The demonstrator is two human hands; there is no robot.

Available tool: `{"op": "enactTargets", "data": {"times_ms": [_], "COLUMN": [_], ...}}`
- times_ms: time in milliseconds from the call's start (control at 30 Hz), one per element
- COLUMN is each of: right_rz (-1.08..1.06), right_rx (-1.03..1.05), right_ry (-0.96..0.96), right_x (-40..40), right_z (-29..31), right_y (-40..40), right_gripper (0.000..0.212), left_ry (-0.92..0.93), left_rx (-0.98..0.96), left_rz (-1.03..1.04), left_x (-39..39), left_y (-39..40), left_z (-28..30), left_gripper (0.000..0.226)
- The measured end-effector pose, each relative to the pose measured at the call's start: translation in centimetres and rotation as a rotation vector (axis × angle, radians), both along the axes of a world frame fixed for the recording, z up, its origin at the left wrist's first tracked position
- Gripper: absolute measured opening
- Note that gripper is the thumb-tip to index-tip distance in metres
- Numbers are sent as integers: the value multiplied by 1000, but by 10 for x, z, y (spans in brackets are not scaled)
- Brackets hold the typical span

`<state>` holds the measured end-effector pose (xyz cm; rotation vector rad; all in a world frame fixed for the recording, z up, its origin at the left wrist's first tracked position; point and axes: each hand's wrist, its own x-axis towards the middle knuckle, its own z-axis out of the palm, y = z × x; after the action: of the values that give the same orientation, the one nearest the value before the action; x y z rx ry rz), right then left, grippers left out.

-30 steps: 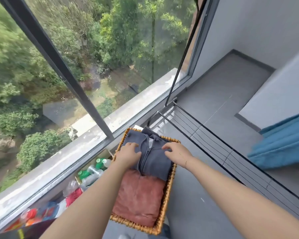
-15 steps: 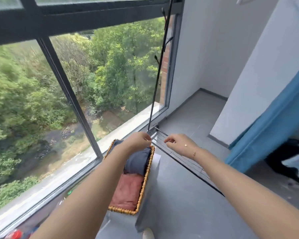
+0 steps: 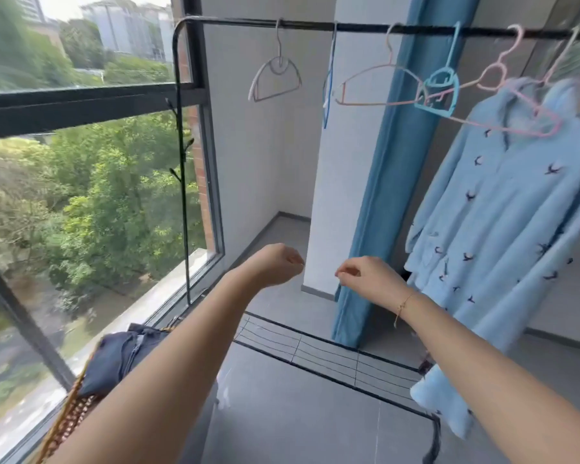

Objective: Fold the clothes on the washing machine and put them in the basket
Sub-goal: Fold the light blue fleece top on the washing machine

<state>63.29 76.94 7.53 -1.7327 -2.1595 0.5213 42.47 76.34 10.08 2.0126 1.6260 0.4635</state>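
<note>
— Both hands are up in the air and neither carries anything. The left hand (image 3: pixel 275 264) is loosely curled, its grip narrow and empty; the right hand (image 3: pixel 365 279) has fingertips drawn together as if pinching, but I see nothing between them.

— Where are the clothes?

— A dark blue zip garment (image 3: pixel 121 356) lies folded in the woven basket (image 3: pixel 71 416) at the lower left, by the window, half hidden behind the left forearm. The washing machine top I can't make out from here.

— So what comes next?

— My guess is the pale blue robe (image 3: pixel 503 209) hanging on a pink hanger (image 3: pixel 516 105) from the black rail (image 3: pixel 416 28); the hands are raised near it. Though the task speaks of clothes on the machine, so I may be wrong.

— How should it be done well?

— If it is the robe, lift the hook clear of the rail rather than tugging the fabric; the empty hangers (image 3: pixel 275 75) beside it look ready to swing and tangle. It's long and fluffy, so I'd gather the hem off the drying rack (image 3: pixel 315 349) below, then fold it flat on the counter before it goes in the basket, on top of the blue one.
</note>
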Motion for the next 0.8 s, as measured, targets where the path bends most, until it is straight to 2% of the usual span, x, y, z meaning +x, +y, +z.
{"op": "enactTargets", "data": {"times_ms": [267,567,800], "right_rz": [-206,-281,-233], "right_rx": [163,417,543], "right_ry": [57,197,280], "right_x": [176,366,441], "right_z": [47,90,143], "right_y": [-1,38,78], "right_gripper": [15,17,18], "left_ry": [12,-152,-314], "left_rx": [102,201,278], "left_rz": [-196,-146,-73], "left_x": [176,368,440], "left_y": [54,103,135], "left_z": [49,83,131], "left_gripper": [27,24,20]}}
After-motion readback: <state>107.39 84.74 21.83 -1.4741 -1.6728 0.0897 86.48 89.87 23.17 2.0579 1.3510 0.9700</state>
